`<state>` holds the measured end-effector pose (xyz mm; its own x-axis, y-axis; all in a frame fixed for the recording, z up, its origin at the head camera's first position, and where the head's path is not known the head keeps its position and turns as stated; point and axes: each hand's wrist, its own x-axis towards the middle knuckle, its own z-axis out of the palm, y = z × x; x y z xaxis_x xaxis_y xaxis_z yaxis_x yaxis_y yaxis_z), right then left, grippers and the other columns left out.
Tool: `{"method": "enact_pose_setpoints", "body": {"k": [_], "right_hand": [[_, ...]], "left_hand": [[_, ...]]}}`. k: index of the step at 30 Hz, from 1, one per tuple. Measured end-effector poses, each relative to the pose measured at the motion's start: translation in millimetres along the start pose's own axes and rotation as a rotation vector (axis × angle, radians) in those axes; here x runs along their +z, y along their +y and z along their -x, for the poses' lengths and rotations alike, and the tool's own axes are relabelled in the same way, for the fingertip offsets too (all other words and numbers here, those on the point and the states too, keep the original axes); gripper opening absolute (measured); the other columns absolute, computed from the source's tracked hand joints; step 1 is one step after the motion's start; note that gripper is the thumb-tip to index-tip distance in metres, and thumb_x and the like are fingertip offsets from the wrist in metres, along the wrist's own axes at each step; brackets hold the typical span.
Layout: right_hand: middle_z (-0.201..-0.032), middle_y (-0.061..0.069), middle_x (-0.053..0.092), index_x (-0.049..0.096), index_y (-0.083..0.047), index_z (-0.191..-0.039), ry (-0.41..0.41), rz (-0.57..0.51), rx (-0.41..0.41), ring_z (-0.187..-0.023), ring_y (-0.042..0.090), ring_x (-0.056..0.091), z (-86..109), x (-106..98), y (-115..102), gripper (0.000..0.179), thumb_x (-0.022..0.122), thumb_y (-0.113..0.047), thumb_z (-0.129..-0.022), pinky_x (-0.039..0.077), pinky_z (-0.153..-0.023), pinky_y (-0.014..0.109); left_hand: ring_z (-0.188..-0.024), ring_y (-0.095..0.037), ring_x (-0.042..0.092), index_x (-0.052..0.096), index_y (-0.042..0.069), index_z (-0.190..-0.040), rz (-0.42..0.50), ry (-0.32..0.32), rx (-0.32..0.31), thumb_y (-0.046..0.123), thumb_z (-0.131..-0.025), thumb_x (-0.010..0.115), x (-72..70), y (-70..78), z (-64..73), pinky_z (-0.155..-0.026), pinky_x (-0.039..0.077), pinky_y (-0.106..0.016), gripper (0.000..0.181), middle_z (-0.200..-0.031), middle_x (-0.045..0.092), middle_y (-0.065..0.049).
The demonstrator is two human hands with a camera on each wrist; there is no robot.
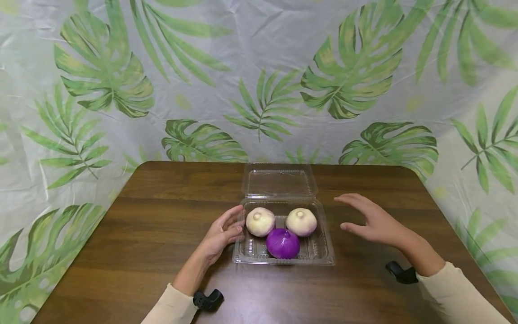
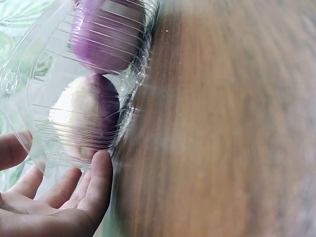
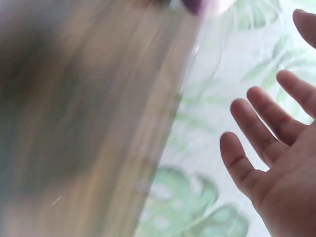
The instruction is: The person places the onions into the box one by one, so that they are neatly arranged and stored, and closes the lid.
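A clear plastic clamshell container lies open on the table, its lid folded back. Inside are a left turnip and a right turnip, both with pale sides up, and a glossy purple round vegetable at the front. My left hand is at the container's left wall, its fingertips right at the plastic and its thumb near the rim. My right hand hovers to the right of the container, fingers spread and holding nothing, as the right wrist view also shows.
The brown wooden table extends to both sides of the container. Behind it hangs a pale leaf-patterned cloth. A black strap is on the left wrist, and another black strap is on the right.
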<state>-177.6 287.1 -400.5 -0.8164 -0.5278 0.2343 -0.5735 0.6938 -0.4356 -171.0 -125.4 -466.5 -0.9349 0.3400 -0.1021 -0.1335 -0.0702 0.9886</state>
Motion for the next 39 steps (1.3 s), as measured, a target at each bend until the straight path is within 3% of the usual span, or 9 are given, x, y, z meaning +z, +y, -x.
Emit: {"method": "enact_pose_setpoints", "body": {"k": [6, 9, 12, 19, 30, 39], "right_hand": [[-0.138, 0.007, 0.056, 0.051, -0.017, -0.142, 0.043, 0.017, 0.104, -0.115, 0.016, 0.057, 35.8, -8, 19, 0.059, 0.074, -0.025, -0.089, 0.053, -0.087, 0.045], [-0.139, 0.006, 0.056, 0.051, -0.019, -0.142, 0.049, 0.022, 0.131, -0.113, 0.001, 0.053, 44.3, -9, 26, 0.058, 0.074, -0.025, -0.089, 0.053, -0.084, 0.036], [-0.138, 0.006, 0.056, 0.051, -0.019, -0.142, 0.040, 0.018, 0.149, -0.112, -0.003, 0.051, 47.4, -9, 30, 0.055, 0.072, -0.026, -0.091, 0.053, -0.084, 0.036], [-0.136, 0.007, 0.058, 0.054, -0.015, -0.138, 0.033, 0.006, 0.155, -0.111, 0.003, 0.055, 47.9, -4, 29, 0.051, 0.071, -0.025, -0.092, 0.055, -0.083, 0.036], [-0.138, 0.010, 0.056, 0.054, -0.011, -0.139, 0.008, -0.026, 0.166, -0.112, 0.029, 0.059, 45.4, 2, 27, 0.047, 0.066, -0.025, -0.096, 0.055, -0.084, 0.047], [-0.141, 0.014, 0.053, 0.052, -0.010, -0.140, -0.007, -0.055, 0.157, -0.115, 0.035, 0.060, 34.1, 4, 26, 0.043, 0.059, -0.024, -0.100, 0.054, -0.087, 0.050]], "left_hand": [[-0.145, -0.045, 0.034, 0.026, 0.005, -0.155, -0.004, 0.000, -0.004, -0.003, -0.096, 0.049, -0.1, 0.8, 0.9, -0.097, 0.052, -0.036, 0.064, -0.162, 0.026, -0.024], [-0.145, -0.045, 0.034, 0.026, 0.005, -0.155, -0.005, 0.000, -0.005, -0.003, -0.096, 0.048, -0.2, 1.2, 1.0, -0.097, 0.052, -0.035, 0.064, -0.162, 0.026, -0.023], [-0.145, -0.045, 0.033, 0.025, 0.005, -0.156, -0.007, -0.001, -0.006, -0.003, -0.096, 0.047, -0.6, 0.3, 1.1, -0.096, 0.052, -0.035, 0.064, -0.162, 0.025, -0.023], [-0.146, -0.045, 0.033, 0.024, 0.005, -0.156, -0.002, -0.004, -0.003, -0.002, -0.097, 0.048, -0.5, -2.7, 2.4, -0.095, 0.052, -0.033, 0.064, -0.162, 0.025, -0.023], [-0.146, -0.044, 0.033, 0.024, 0.005, -0.156, -0.001, -0.009, 0.004, -0.001, -0.097, 0.048, 0.0, -2.5, 0.3, -0.097, 0.052, -0.035, 0.064, -0.163, 0.024, -0.022], [-0.145, -0.044, 0.034, 0.027, 0.005, -0.155, 0.005, 0.012, -0.008, -0.002, -0.097, 0.047, 0.0, -0.3, -0.6, -0.095, 0.052, -0.034, 0.062, -0.162, 0.027, -0.021]]}}
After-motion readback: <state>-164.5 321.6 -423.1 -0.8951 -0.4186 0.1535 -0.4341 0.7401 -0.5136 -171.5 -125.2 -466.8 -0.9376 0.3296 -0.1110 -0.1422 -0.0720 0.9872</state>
